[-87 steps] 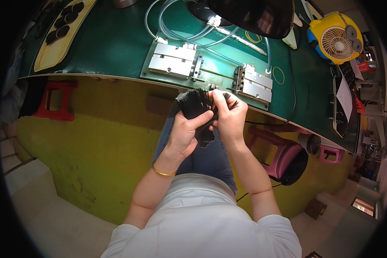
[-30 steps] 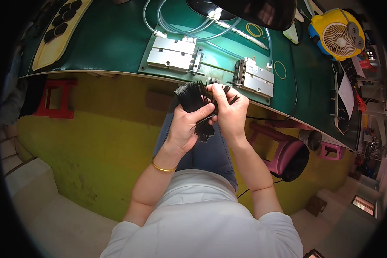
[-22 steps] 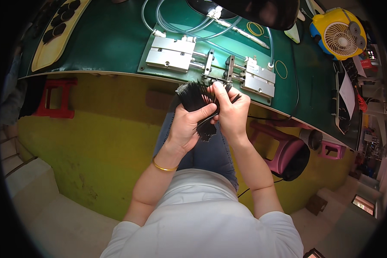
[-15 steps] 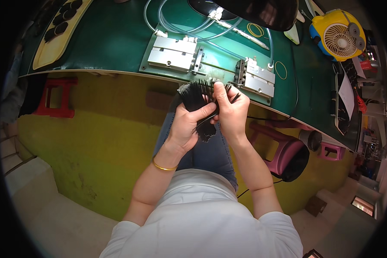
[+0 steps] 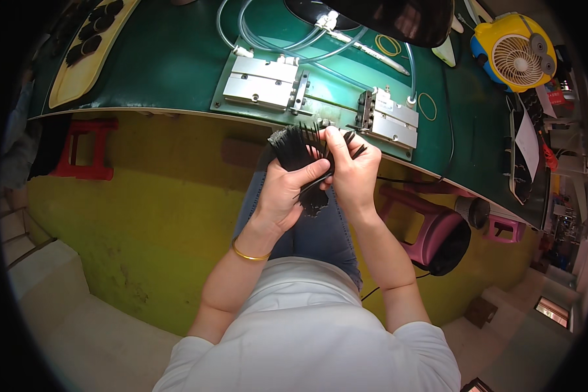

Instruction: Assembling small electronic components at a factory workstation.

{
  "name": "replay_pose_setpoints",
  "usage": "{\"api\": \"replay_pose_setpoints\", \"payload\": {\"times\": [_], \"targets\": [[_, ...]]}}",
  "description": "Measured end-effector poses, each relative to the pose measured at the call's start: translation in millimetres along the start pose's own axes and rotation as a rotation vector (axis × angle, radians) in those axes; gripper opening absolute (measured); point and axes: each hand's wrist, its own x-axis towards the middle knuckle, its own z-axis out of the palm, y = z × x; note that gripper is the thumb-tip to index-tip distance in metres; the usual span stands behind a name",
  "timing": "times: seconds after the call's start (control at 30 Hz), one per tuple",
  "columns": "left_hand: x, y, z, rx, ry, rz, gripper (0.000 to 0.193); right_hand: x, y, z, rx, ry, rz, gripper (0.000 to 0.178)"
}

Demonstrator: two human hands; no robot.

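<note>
A bundle of thin black strands [image 5: 293,147], like short wires or cable pieces, fans out between my two hands over my lap. My left hand [image 5: 286,191] is wrapped round the bundle, its thumb pressed across the strands. My right hand [image 5: 353,168] pinches some of the same strands between thumb and fingers, and a few black ends poke out past its fingers. The bundle's lower end hangs below the left thumb. Just beyond the hands, at the table's edge, sits a metal fixture with a left silver block [image 5: 260,83] and a right silver block [image 5: 393,119].
The green table [image 5: 170,68] bears clear air tubes [image 5: 294,46], a dark lamp head [image 5: 398,19] and a yellow toy-shaped fan [image 5: 517,55]. A yellow tray [image 5: 68,83] with black bundles lies far left. A pink stool [image 5: 431,225] and a red stool [image 5: 85,150] stand below.
The right hand has shifted very slightly to the right, and the strands near its fingertips have moved a little. The left hand keeps its hold.
</note>
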Motion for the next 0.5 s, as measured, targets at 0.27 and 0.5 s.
{"api": "replay_pose_setpoints", "payload": {"times": [0.27,0.5], "targets": [[0.7,0.6,1.9,-0.005,0.026,-0.033,0.009,0.8,3.6,-1.7,0.001,-0.003,-0.022,0.022],[-1.9,1.3,-0.5,-0.034,0.004,-0.034,0.009,-1.4,2.4,-2.6,-0.023,-0.068,-0.055,0.02]]}}
